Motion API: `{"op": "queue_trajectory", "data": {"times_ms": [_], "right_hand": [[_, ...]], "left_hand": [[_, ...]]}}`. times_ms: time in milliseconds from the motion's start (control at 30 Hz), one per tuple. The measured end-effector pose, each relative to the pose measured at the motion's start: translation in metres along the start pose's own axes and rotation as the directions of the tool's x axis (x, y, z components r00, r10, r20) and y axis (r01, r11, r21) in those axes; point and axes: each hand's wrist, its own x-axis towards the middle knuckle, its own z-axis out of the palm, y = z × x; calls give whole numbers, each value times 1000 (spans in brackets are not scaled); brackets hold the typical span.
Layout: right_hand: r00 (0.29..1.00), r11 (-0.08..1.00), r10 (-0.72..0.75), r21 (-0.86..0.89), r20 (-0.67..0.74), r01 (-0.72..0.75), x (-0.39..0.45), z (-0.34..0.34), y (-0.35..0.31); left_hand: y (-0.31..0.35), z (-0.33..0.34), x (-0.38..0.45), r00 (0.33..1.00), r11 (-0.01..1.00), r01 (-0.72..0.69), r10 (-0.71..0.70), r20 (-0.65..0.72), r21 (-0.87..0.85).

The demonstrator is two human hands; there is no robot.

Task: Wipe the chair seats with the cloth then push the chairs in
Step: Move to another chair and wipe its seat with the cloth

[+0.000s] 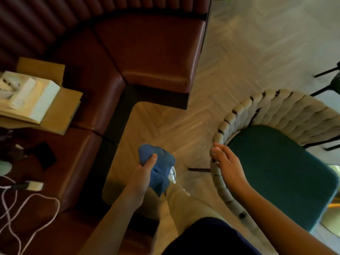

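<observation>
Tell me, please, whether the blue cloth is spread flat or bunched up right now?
Bunched up: the blue cloth hangs crumpled in the left hand, whose fingers curl round it, above the floor.

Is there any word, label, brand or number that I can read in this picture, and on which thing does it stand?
None can be read.
The white boxes in the open cardboard box on the bench: any print is too blurred.
The blue cloth in the left hand: no text shows.
The green chair seat: no label shows.
</observation>
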Motion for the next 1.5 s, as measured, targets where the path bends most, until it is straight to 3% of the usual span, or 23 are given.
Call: {"op": "queue_trajectory", "data": {"times_ms": [267,500,633,833,1033,1167,1300,1500], "right_hand": [[999,998,-19,63,-35,21,95,42,-92],[985,981,-22,188,-173,55,182,26,-158],[959,969,21,243,-284,50,234,7,-188],[862,914,173,404,-476,40,302,-36,-226],[721,840,317,536,-616,88,345,-99,-239],[646,775,393,614,-654,150,379,-152,-237],[620,734,403,642,-674,221,417,-222,-235],[537,717,427,634,-728,290,461,-348,-238]], "left_hand": [[121,-8,101,992,992,-121,122,-14,45],[240,51,182,964,984,-160,140,224,75],[286,101,237,928,987,-94,40,369,127],[368,198,316,865,954,-125,-30,501,273],[428,318,351,735,898,-156,-174,656,412],[458,413,357,656,880,-208,-198,728,427],[481,505,359,577,875,-214,-247,779,435],[502,643,350,540,823,-271,-300,787,499]]}}
